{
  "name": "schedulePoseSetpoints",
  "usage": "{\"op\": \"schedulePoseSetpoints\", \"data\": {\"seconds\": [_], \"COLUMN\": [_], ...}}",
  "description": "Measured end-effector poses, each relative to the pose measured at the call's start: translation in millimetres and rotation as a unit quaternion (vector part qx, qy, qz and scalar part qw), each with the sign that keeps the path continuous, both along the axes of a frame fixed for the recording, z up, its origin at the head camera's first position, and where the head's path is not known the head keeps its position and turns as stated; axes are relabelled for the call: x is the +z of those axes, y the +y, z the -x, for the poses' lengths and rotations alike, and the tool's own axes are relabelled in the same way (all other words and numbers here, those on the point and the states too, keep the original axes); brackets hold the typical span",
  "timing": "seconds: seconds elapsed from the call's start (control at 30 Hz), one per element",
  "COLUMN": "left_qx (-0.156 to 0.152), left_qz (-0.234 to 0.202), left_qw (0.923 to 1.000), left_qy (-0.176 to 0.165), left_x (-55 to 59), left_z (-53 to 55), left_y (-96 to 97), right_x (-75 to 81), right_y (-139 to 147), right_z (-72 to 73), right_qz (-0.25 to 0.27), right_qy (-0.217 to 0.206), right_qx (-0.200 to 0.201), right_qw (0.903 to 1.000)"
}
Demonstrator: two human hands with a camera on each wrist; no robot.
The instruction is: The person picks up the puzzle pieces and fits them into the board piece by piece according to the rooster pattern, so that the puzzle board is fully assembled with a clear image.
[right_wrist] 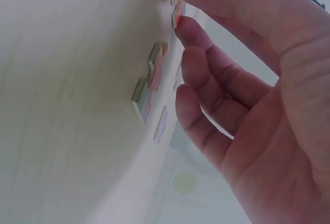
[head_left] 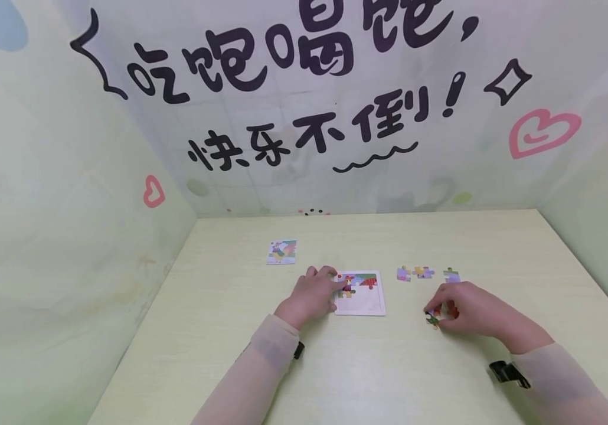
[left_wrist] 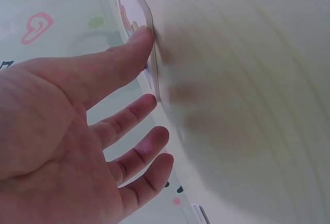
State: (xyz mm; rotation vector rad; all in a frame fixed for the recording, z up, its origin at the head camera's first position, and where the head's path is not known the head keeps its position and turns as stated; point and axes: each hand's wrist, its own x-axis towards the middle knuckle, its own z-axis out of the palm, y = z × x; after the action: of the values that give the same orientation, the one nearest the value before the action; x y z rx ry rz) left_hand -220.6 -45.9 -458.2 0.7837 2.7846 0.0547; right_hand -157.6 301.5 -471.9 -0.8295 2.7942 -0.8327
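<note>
In the head view a white-rimmed puzzle tray (head_left: 359, 314) lies mid-table, its upper part filled with joined pieces (head_left: 362, 279) and its lower part bare white. My left hand (head_left: 311, 296) rests at the tray's left side with the fingers spread; a fingertip lies over the joined pieces. The left wrist view shows the thumb (left_wrist: 121, 56) on the tray's edge. To the right of the tray, my right hand (head_left: 466, 310) pinches a colourful jigsaw piece (head_left: 432, 319) between thumb and finger, low over the table. Other pieces under that hand are partly hidden.
Loose jigsaw pieces (head_left: 404, 273) lie right of the tray, with another piece (head_left: 451, 275) just beyond the right hand. A small picture card (head_left: 282, 252) lies behind the left hand. Printed wall sheets (head_left: 304, 189) enclose the pale wooden table (head_left: 229, 265) at the back and sides.
</note>
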Motion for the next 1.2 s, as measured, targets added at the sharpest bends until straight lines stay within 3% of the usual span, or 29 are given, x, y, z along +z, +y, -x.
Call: {"op": "schedulePoseSetpoints", "data": {"seconds": [0.5,1.2], "left_qx": [-0.004,-0.004], "left_qz": [-0.001,0.002], "left_qw": [1.0,1.0], "left_qy": [0.006,0.005], "left_x": [-3.1,-1.6], "left_z": [-0.1,-2.7], "left_y": [-1.9,-3.3], "right_x": [-7.4,-8.4], "right_y": [-3,-19], "right_z": [0.8,8.2], "right_qz": [0.009,0.022], "right_qy": [0.032,0.06], "right_qx": [-0.029,-0.013], "right_qw": [0.999,0.9979]}}
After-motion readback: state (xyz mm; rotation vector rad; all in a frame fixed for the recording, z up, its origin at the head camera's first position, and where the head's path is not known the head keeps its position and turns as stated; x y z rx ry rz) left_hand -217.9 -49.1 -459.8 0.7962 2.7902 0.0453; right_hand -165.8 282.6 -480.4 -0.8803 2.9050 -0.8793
